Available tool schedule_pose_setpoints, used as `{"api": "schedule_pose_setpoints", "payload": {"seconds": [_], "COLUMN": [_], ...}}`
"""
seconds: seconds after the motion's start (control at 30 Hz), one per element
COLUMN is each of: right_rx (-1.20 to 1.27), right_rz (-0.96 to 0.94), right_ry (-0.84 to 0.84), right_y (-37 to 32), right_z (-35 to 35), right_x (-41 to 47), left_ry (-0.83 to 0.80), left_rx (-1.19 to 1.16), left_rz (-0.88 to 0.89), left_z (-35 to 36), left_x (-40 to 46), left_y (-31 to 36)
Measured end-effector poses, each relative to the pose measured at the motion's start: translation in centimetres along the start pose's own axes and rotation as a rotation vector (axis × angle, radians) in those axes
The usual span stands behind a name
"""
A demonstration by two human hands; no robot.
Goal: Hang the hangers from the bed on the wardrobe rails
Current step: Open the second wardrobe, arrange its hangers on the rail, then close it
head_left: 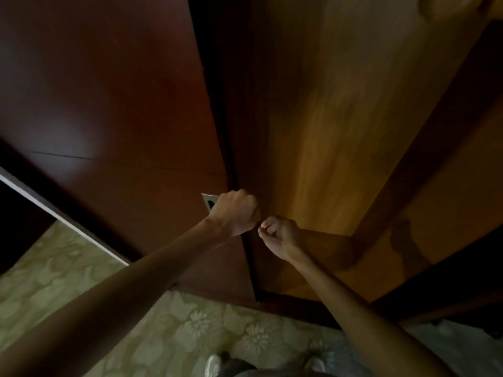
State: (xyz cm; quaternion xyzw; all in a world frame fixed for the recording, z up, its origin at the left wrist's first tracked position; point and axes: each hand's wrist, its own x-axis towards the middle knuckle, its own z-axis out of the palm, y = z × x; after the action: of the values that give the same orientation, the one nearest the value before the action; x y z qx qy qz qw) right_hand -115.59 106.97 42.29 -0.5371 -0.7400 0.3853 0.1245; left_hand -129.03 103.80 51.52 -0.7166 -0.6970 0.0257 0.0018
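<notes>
No hangers, bed or rails are in view. I stand close to a wooden wardrobe with two doors and a dark seam between them. My left hand grips the edge of the dark left door at the seam, partly covering a small metal handle plate. My right hand is just right of the seam, in front of the lighter right door. Its fingers are curled with the thumb against them, and I see nothing in it. The two hands almost touch.
A pale floral-patterned floor lies under me, with my feet at the bottom edge. A white strip runs along the wardrobe's left side, with darkness beyond it. More brown wood panelling stands to the right.
</notes>
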Motion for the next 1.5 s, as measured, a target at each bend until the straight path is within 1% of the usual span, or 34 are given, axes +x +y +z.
{"api": "schedule_pose_setpoints", "payload": {"seconds": [0.07, 0.13, 0.23, 0.3, 0.4, 0.53, 0.73, 0.8, 0.9, 1.07, 1.17, 1.3, 1.5], "right_rx": [-0.189, -0.258, -0.355, -0.397, -0.413, -0.458, -0.523, -0.524, -0.521, -0.586, -0.520, -0.489, -0.543], "right_rz": [0.015, -0.021, -0.002, 0.041, 0.119, 0.161, 0.231, 0.247, 0.246, 0.268, 0.306, 0.285, 0.297], "right_ry": [0.070, 0.137, 0.268, 0.327, 0.370, 0.457, 0.537, 0.528, 0.538, 0.524, 0.507, 0.527, 0.505], "right_y": [-1.5, -3.1, -6.4, -7.9, -9.1, -9.0, -9.5, -9.8, -9.8, -8.7, -8.1, -7.2, -5.4], "right_z": [1.4, 2.2, 4.1, 5.7, 7.6, 8.8, 9.2, 9.3, 9.2, 8.9, 8.1, 6.7, 4.3], "right_x": [0.0, 0.1, 0.0, 0.1, 0.7, 1.2, 0.9, 1.1, 1.0, 0.8, 0.6, -0.6, -2.0], "left_ry": [0.038, 0.053, 0.056, 0.032, 0.011, 0.053, 0.079, 0.087, 0.057, 0.081, 0.091, 0.120, 0.172], "left_rx": [0.051, 0.162, 0.425, 0.555, 0.667, 0.653, 0.671, 0.677, 0.674, 0.653, 0.638, 0.625, 0.506], "left_rz": [0.000, 0.037, 0.241, 0.379, 0.474, 0.519, 0.583, 0.587, 0.600, 0.643, 0.642, 0.657, 0.658], "left_z": [-0.4, -1.2, -2.5, -3.1, -3.3, -2.5, -1.9, -2.1, -2.3, -2.2, -1.9, -1.6, -1.9], "left_x": [-1.0, -1.7, -2.9, -3.2, -2.8, -2.6, -2.6, -2.3, -2.3, -2.3, -2.1, -2.0, -1.4], "left_y": [-1.8, -3.1, -5.3, -6.3, -7.3, -7.7, -8.5, -8.8, -8.7, -7.8, -6.9, -5.6, -3.4]}}
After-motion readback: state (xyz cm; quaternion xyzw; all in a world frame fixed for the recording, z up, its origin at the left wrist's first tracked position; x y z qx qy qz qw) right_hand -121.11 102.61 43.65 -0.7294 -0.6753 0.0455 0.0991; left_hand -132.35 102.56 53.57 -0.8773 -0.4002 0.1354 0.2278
